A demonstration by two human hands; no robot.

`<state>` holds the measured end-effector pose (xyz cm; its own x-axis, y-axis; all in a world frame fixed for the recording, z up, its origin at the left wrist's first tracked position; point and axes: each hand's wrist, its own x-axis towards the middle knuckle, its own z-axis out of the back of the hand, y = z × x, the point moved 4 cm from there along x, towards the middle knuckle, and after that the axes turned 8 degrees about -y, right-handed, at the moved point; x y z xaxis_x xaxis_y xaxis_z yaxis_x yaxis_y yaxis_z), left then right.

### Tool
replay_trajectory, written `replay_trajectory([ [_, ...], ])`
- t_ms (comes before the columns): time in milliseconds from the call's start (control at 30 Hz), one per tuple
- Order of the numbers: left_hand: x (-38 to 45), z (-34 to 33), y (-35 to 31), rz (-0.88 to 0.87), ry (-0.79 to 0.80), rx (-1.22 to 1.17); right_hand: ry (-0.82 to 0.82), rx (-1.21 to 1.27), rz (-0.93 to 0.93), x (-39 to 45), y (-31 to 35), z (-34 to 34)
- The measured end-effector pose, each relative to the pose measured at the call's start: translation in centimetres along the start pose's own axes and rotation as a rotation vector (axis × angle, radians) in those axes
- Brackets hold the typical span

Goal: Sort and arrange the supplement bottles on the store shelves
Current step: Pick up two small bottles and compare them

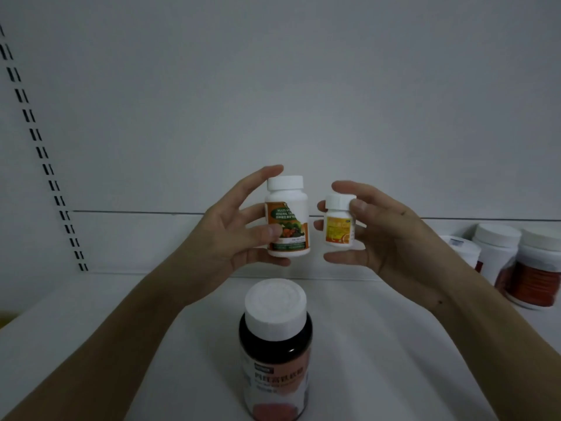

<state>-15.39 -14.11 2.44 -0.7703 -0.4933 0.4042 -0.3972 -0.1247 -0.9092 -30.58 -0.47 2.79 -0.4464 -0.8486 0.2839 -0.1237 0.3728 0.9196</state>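
My left hand (226, 230) grips a white multivitamin bottle (290, 220) with an orange and green label, held upright above the shelf. Just to its right, my right hand (385, 235) pinches a smaller white bottle (339, 221) with a yellow-orange label, thumb on its cap and fingers behind. The two bottles are side by side, a small gap between them. A dark bottle (274, 347) with a white cap and pink label stands on the white shelf (91, 323) in front of both hands.
At the right edge of the shelf stand several white-capped jars (516, 262), some with red labels. The white back panel (273, 101) rises behind. A slotted upright (45, 165) runs down the left side.
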Motion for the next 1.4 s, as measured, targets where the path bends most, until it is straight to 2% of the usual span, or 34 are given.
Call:
replay_trajectory([
  [167, -0.1, -0.7, -0.8, -0.014, -0.13, 0.096, -0.138, -0.066, -0.026, -0.4, 0.2, -0.5],
  [300, -0.2, -1.1, -1.3, -0.032, -0.191, 0.161, -0.277, -0.149, 0.023, -0.7, 1.1, -0.4],
  [600, 1.7, -7.6, -7.5, -0.093, -0.018, 0.25, -0.408, -0.439, 0.113, -5.5, 8.5, 1.2],
  [667, 1.9, -9.9, -8.1, -0.093, 0.01, 0.28, -0.429, -0.573, 0.153, -7.0, 10.3, 2.4],
  [733, 2.0, -12.4, -8.4, -0.088, 0.04, 0.32, -0.454, -0.712, 0.184, -8.8, 12.1, 4.0],
  [900, 1.2, -19.9, -7.7, -0.052, 0.08, 0.325, -0.516, -0.854, 0.21, -14.5, 16.3, 9.0],
  [1167, -2.7, -37.4, -4.6, -0.019, 0.132, 0.311, -0.579, -1.125, 0.161, -27.3, 22.7, 19.8],
  [1400, -4.5, -51.8, -1.8, -0.029, 0.204, 0.336, -0.711, -1.179, 0.113, -37.7, 28.2, 31.1],
])
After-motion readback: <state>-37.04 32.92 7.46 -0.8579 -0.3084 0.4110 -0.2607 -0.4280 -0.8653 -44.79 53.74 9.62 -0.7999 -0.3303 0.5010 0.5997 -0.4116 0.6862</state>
